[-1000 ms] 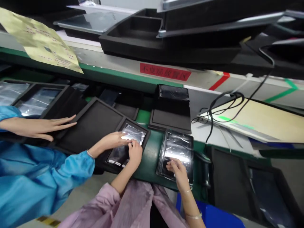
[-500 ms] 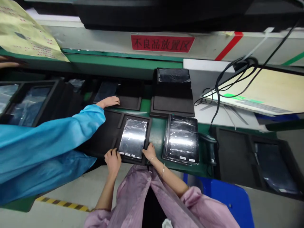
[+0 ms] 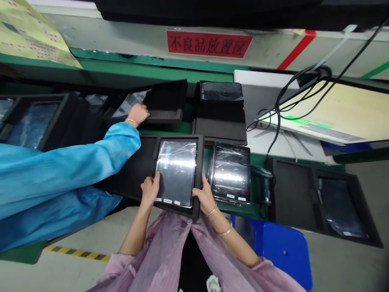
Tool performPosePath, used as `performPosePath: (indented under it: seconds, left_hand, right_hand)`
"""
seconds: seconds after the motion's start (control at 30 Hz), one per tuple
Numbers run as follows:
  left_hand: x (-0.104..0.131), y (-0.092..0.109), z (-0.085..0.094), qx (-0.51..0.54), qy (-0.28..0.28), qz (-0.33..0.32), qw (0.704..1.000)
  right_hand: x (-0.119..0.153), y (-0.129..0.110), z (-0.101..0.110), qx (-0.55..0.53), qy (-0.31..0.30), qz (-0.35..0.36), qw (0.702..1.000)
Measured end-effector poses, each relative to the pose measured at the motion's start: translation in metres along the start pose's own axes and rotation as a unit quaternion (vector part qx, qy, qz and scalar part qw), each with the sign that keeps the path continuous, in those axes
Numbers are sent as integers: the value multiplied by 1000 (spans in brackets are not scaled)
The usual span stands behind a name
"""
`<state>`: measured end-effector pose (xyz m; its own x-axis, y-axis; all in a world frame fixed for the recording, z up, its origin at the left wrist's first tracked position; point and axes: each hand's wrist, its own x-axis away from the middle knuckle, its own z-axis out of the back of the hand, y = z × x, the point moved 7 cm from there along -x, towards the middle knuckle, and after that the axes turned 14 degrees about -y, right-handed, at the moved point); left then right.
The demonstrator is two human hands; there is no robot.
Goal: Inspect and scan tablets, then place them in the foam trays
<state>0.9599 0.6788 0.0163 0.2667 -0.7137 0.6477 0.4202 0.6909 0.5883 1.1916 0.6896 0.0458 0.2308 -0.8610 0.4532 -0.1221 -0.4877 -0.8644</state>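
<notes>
Black foam tray [image 3: 199, 174] with a bagged tablet [image 3: 176, 172], seemingly lifted, gripped by left hand [image 3: 150, 190] and right hand [image 3: 205, 197].

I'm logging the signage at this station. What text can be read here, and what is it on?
"不良品放置区": white characters on the red sign on the grey ledge behind the green bench.
Yellow sheet, top left: red print, too small to read.
White stickers along the bagged panel held by both hands: too small to read.

red sign [image 3: 209, 44] | cables [image 3: 291, 87] | blue stool [image 3: 284, 253] | co-worker's blue sleeve [image 3: 60, 174]
</notes>
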Motion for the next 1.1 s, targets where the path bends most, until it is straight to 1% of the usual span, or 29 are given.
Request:
performPosePath:
  seconds: [0.03, 0.07, 0.1, 0.13, 0.17, 0.2, 0.3, 0.37, 0.47, 0.57, 0.63, 0.73, 0.83, 0.9, 0.93, 1.0, 1.07, 1.1]
  left_hand:
    - [9, 4, -4, 92, -49, -22, 994]
    - [19, 12, -10, 182, -101, -47, 977]
    - [32, 22, -16, 259, -152, -71, 951]
    - [44, 35, -21, 317, -192, -93, 924]
    - [57, 48, -25, 356, -219, -109, 902]
    - [69, 60, -27, 378, -234, -122, 887]
    - [96, 92, -32, 395, -245, -155, 872]
    - [107, 107, -36, 397, -255, -163, 866]
    - [115, 120, -42, 393, -261, -165, 866]
    - [116, 124, -43, 382, -257, -168, 872]
    - [111, 122, -38, 376, -253, -166, 876]
    - [91, 111, -22, 369, -243, -164, 882]
    - [59, 101, 0, 360, -225, -181, 887]
    - [33, 100, 12, 350, -216, -200, 889]
    - [19, 102, 16, 343, -215, -208, 891]
    - [-10, 112, 23, 321, -220, -224, 894]
    - [-40, 134, 30, 289, -236, -238, 897]
    - [-54, 148, 34, 269, -246, -244, 899]
  right_hand:
    - [7, -11, 7, -20, 1, -1, 1000]
    - [14, -22, 14, -34, 4, -3, 999]
    - [21, -32, 23, -41, 7, -5, 999]
    - [27, -41, 31, -42, 10, -8, 999]
    - [34, -49, 40, -44, 11, -12, 999]
    - [41, -55, 48, -48, 11, -18, 999]
    - [61, -70, 70, -61, 19, -23, 998]
    - [71, -80, 82, -57, 28, -7, 998]
    - [81, -98, 97, -20, 45, 26, 998]
    - [89, -113, 116, 36, 68, 57, 995]
    - [101, -120, 139, 86, 91, 80, 989]
    - [137, -124, 189, 164, 145, 98, 971]
    - [184, -114, 246, 208, 211, 66, 953]
    - [212, -104, 275, 211, 250, 41, 944]
    - [223, -99, 286, 205, 260, 30, 943]
    - [234, -92, 298, 193, 266, 16, 944]
    - [237, -87, 304, 192, 267, 9, 944]
    - [237, -86, 308, 193, 276, 8, 942]
